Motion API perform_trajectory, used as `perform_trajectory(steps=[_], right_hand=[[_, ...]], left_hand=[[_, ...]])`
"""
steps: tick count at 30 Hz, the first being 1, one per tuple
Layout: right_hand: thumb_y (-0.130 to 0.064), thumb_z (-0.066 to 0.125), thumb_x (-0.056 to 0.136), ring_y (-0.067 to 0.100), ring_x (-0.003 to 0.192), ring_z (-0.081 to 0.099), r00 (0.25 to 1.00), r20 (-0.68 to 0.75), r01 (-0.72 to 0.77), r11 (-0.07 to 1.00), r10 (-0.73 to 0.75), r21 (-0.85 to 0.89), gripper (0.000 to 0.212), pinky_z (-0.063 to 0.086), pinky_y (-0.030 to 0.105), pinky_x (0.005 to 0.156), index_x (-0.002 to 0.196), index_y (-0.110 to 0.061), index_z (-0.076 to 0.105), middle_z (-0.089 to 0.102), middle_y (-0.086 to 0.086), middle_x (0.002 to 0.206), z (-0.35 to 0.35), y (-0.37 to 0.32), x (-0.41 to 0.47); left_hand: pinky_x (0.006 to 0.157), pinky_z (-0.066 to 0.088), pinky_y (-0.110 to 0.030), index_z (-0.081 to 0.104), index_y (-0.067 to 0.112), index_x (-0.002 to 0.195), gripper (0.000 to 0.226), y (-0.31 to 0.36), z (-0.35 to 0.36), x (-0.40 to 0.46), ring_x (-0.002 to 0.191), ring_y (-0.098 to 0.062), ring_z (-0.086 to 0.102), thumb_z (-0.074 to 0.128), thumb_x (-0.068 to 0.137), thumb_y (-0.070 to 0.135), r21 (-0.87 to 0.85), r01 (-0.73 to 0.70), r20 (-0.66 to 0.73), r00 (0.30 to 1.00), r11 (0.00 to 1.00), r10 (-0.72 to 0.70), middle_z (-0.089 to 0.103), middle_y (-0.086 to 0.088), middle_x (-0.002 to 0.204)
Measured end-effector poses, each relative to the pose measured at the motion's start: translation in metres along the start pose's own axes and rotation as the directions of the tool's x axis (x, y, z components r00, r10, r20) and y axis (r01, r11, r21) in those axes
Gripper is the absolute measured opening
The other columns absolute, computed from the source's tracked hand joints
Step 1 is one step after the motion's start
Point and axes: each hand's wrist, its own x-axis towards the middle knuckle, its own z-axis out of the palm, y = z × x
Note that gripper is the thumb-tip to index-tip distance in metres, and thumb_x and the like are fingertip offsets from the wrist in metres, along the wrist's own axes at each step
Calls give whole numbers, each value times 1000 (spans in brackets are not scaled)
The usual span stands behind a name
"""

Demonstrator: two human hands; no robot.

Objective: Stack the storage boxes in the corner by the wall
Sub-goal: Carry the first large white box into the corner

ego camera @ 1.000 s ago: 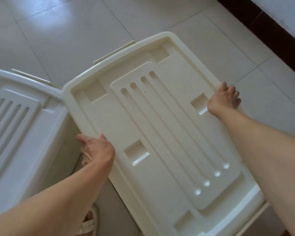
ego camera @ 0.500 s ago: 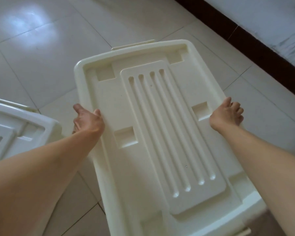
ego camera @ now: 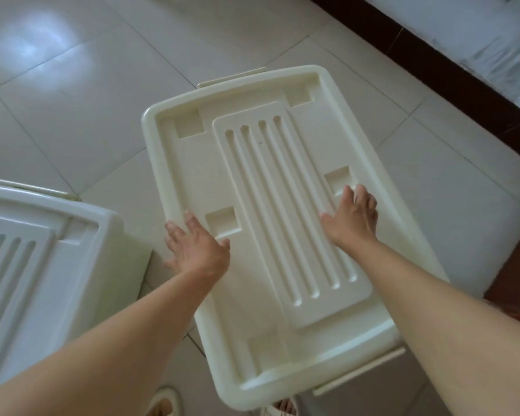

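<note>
A cream storage box [ego camera: 270,265] with a ribbed lid fills the middle of the head view, standing on the tiled floor. My left hand [ego camera: 197,247] lies flat on the lid near its left rim, fingers spread. My right hand [ego camera: 350,217] rests flat on the lid's right half, beside a square recess, fingers apart. Neither hand grips anything. A second, whiter storage box [ego camera: 42,265] with the same ribbed lid stands at the left, apart from the first.
A dark skirting board [ego camera: 433,64] runs along the white wall [ego camera: 478,25] at the upper right. Glossy pale floor tiles [ego camera: 87,100] stretch beyond the boxes. A slipper [ego camera: 162,403] shows at the bottom edge.
Both hands let go of the box's side rims and now lie flat on its lid. The box turned and sits nearer the wall, farther from the white box.
</note>
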Motion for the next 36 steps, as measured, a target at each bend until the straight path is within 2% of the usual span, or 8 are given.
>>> perform_trajectory(steps=[4, 8, 15, 19, 21, 26, 33, 36], right_hand=[[-37, 54, 88, 32, 141, 9, 980, 160, 121, 992, -114, -34, 73, 15, 41, 115, 147, -12, 18, 7, 11, 157, 4, 8, -51], [-37, 61, 81, 28, 143, 2, 915, 316, 266, 964, -252, -2, 83, 12, 39, 116, 148, -24, 15, 1, 4, 158, 12, 26, -106], [-50, 70, 67, 24, 142, -9, 840, 442, 360, 933, -316, -16, 105, 8, 41, 116, 148, -31, 6, -11, -4, 156, 24, 48, -173], [-50, 75, 64, 27, 143, -11, 820, 468, 421, 900, -328, -108, 112, 6, 43, 117, 149, -30, 4, -15, -2, 156, 33, 55, -196], [-40, 77, 66, 29, 143, -6, 818, 469, 457, 871, -333, -180, 111, 9, 43, 117, 148, -28, 4, -11, 3, 155, 39, 59, -205], [-22, 66, 80, 29, 121, 31, 841, 379, 509, 803, -386, -312, 94, 30, 39, 101, 149, -19, 2, 27, 14, 137, 53, 58, -215], [-12, 38, 95, 31, 119, 36, 824, 424, 548, 720, -376, -425, 62, 29, 44, 102, 147, -3, 7, 34, 16, 136, 57, 42, -223], [-13, 38, 96, 30, 119, 37, 830, 419, 537, 730, -369, -421, 59, 32, 42, 100, 146, -1, 10, 35, 16, 136, 60, 31, -225]], left_hand=[[114, 9, -56, 0, 23, 150, 86, -15, 14, -48, 147, -27, -6, 56, 88, 42, 144, -194, 71, 980, 970, 185, -12, -7, 159], [114, 11, -53, 5, 24, 149, 89, -36, 38, -94, 147, -24, -2, 60, 83, 48, 226, -402, 208, 910, 887, 359, -8, -2, 159], [111, 18, -51, 14, 23, 145, 87, -69, 66, -140, 146, -25, 3, 64, 79, 48, 289, -513, 358, 841, 808, 406, -3, -2, 159], [109, 22, -54, 9, 25, 147, 95, -83, 75, -151, 146, -26, 5, 69, 76, 46, 322, -572, 438, 796, 755, 417, -5, 1, 159], [104, 29, -52, 17, 24, 143, 88, -88, 81, -154, 143, -27, 12, 70, 76, 41, 373, -609, 442, 780, 700, 442, 2, 0, 157], [80, 34, -34, 31, 20, 127, 53, -96, 96, -154, 115, -26, 36, 61, 83, 24, 512, -697, 392, 710, 503, 585, 29, -8, 129], [76, 26, -35, 40, 12, 113, 34, -103, 89, -143, 95, -26, 46, 43, 81, 3, 484, -800, 421, 567, 354, 707, 45, -8, 106], [74, 23, -34, 41, 14, 111, 33, -108, 84, -139, 95, -27, 46, 44, 80, 1, 476, -798, 398, 570, 369, 719, 46, -6, 104]])
